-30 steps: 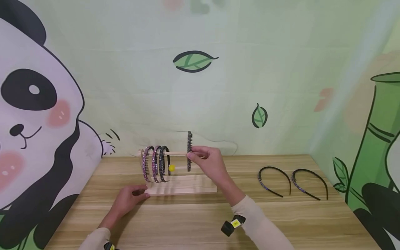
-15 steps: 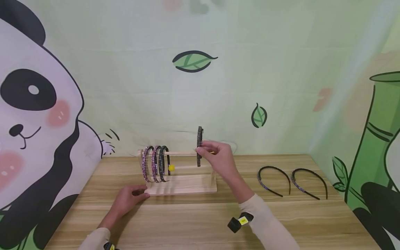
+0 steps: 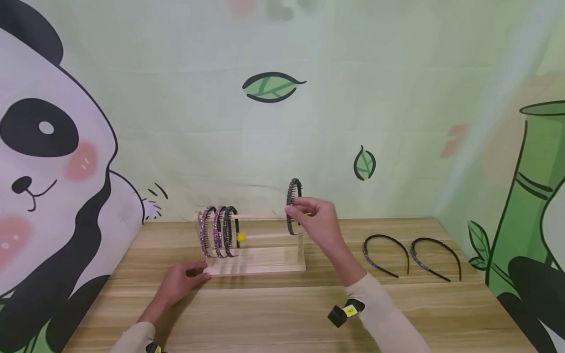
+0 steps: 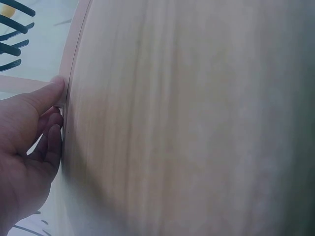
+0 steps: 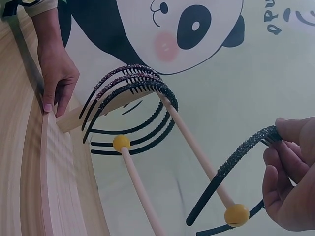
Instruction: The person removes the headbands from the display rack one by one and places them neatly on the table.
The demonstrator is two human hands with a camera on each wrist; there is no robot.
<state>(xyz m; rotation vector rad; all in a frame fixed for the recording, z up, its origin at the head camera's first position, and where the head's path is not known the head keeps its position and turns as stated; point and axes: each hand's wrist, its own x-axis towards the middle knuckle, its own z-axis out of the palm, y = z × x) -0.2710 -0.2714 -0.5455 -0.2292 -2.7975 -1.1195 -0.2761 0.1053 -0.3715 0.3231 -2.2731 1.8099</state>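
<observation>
A pale wooden headband stand (image 3: pixel 256 267) has rods tipped with yellow balls. My left hand (image 3: pixel 178 283) grips its base at the front left corner, thumb and fingers at the edge, also seen in the left wrist view. Between thumb and fingers, my right hand (image 3: pixel 319 221) pinches a dark glittery toothed headband (image 3: pixel 291 208) by the upper rod's right end. In the right wrist view the yellow ball (image 5: pixel 236 215) shows between that headband's two arms; contact with the rod cannot be told. Several glittery headbands (image 3: pixel 217 230), pink and dark, hang at the stand's left end.
Two black headbands with bluish glitter, one nearer (image 3: pixel 372 260) and one farther right (image 3: pixel 419 260), lie on the wooden table (image 3: pixel 273 318) right of the stand. A cloth backdrop (image 3: pixel 309 147) with a panda and leaves hangs behind.
My right hand has moved right along the upper rod with the dark headband and raised it slightly. The headband has turned, showing more of its curve. My left hand stays at the base.
</observation>
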